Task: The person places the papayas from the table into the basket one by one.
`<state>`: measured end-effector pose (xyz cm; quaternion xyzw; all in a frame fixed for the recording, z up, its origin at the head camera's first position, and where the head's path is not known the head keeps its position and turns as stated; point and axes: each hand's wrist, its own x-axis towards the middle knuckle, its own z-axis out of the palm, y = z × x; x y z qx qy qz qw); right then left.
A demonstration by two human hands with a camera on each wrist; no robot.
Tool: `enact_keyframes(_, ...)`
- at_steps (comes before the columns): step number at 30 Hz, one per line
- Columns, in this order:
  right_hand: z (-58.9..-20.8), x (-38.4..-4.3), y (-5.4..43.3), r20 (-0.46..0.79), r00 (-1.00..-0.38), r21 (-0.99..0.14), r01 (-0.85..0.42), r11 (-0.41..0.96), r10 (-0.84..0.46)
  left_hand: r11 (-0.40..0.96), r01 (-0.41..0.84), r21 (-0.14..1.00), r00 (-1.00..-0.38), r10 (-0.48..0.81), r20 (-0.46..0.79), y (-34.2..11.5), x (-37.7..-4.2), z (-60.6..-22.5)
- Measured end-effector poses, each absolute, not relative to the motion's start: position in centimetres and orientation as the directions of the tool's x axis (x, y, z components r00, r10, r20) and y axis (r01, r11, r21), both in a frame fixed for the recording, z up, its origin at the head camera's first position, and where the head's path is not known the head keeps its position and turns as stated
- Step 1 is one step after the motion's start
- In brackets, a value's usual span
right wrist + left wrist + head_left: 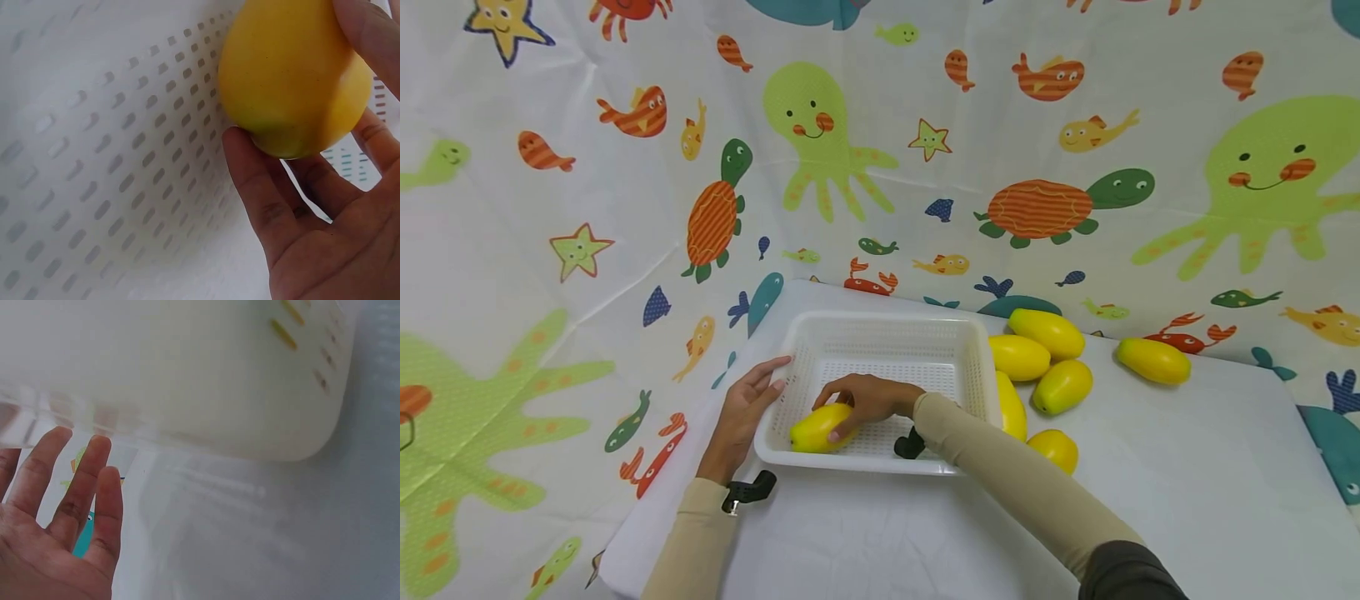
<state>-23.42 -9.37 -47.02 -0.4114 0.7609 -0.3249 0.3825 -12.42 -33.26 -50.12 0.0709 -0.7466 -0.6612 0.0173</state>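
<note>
A yellow papaya [816, 429] with a greenish tip lies in the near left corner of a white perforated plastic basket [880, 467]. My right hand [865, 400] reaches over the basket's right side and grips this papaya from above. The right wrist view shows the fingers and thumb around the papaya [287, 75], close over the holed floor. At the basket's left side is my left hand [748, 408], its fingers extended against the outer wall. From the left wrist, that hand [69, 519] appears with fingertips right at the basket wall [187, 381].
Several more papayas [1047, 333] sit in a group along the basket's right side. Another papaya [1153, 361] lies apart, farther right near the back edge of the white-covered table [1210, 475]. A sea-animal printed sheet [865, 250] hangs behind and at left.
</note>
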Motion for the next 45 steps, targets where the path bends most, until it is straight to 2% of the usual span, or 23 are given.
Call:
enact_keyframes(10, -47.1, -23.7, -9.2, -0.292, -0.330, -0.821, -0.395, 0.412, -0.898, 0.112, -0.081, 0.990, -0.990, -0.127, -0.067, -33.0, -12.6, -50.0)
enact_keyframes(15, -46.8, -23.8, -9.1, -0.307, -0.342, -0.812, -0.391, 0.432, -0.888, 0.129, -0.098, 0.987, -0.986, -0.143, -0.080, -33.1, -12.6, -50.1)
enact_keyframes(22, -46.2, -23.9, -8.6, -0.358, -0.393, -0.793, -0.352, 0.498, -0.847, 0.131, -0.117, 0.984, -0.983, -0.153, -0.096, -33.1, -12.5, -50.3)
enact_keyframes(27, -45.3, -24.3, -7.8, -0.339, -0.423, -0.794, -0.350, 0.497, -0.840, 0.127, -0.119, 0.985, -0.984, -0.148, -0.099, -33.2, -12.3, -50.5)
enact_keyframes(45, -38.6, -26.9, -2.0, -0.104, -0.613, -0.823, -0.389, 0.414, -0.783, 0.143, -0.136, 0.980, -0.981, -0.159, -0.113, -33.0, -12.5, -50.2)
